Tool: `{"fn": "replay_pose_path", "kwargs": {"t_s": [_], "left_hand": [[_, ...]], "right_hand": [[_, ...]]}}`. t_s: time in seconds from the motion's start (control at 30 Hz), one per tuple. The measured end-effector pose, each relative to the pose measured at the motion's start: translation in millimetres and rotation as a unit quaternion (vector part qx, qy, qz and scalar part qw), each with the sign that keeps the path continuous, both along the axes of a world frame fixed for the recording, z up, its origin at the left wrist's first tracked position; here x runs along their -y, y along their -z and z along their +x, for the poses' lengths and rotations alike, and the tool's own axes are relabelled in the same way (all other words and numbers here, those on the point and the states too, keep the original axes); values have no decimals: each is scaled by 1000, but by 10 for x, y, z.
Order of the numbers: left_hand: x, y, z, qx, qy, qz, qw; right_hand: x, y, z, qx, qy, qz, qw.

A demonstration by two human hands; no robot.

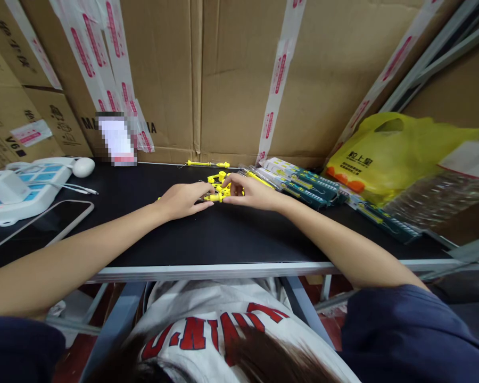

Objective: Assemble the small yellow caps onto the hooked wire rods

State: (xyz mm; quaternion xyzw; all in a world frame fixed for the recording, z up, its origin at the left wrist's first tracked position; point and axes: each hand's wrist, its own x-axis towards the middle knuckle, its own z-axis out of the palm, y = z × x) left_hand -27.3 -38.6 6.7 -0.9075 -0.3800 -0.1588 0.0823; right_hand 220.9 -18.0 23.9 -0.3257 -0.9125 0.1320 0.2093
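Note:
My left hand (pixel 186 201) is closed around a slim yellow plastic tool (pixel 215 198); its yellow end shows past my fingertips, while the middle is hidden by the hand. At that exposed end, the thumb and fingers of my right hand (pixel 257 192) are pinched together on it. Just behind my fingers lies a small heap of yellow plastic parts (pixel 219 180). Farther back, a similar yellow tool (pixel 207 164) with a clear middle section and a thin wire hook at its left end rests on the black table (pixel 219 239).
Green-and-white printed packets (pixel 307 183) and thin metal rods (pixel 259 178) lie right of the heap. Beyond them sits a yellow plastic bag (pixel 383 154). On the left are a power strip (pixel 40 186), a phone (pixel 43 229) and a propped, blurred-out screen (pixel 117 139). Cardboard boxes (pixel 231 80) wall the back.

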Motion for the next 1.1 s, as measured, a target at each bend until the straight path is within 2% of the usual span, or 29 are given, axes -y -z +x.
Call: {"fn": "replay_pose_path", "kwargs": {"t_s": [0.03, 0.1, 0.23, 0.6, 0.73, 0.93, 1.0, 1.1], "left_hand": [[-1, 2, 0, -2, 2, 1, 1000], [-3, 8, -2, -6, 10, 2, 1000], [-4, 15, 1, -6, 26, 0, 1000], [-25, 27, -1, 20, 50, -6, 999], [-19, 0, 2, 66, 46, -42, 996], [-9, -34, 31, 142, -17, -122, 982], [-14, -30, 33, 143, -21, -144, 979], [-17, -18, 29, 158, -15, -141, 977]], "right_hand": [[31, 30, -39, -28, -33, -25, 999], [84, 94, -109, -63, -52, -36, 996], [109, 168, -172, -93, -44, -10, 995], [12, 166, -107, -96, -76, 31, 992], [-18, 179, -76, -68, -67, 94, 991], [-26, 151, -45, -54, -43, 193, 979], [-28, 145, -47, -53, -30, 196, 979], [-44, 166, -57, -64, -9, 153, 986]]}}
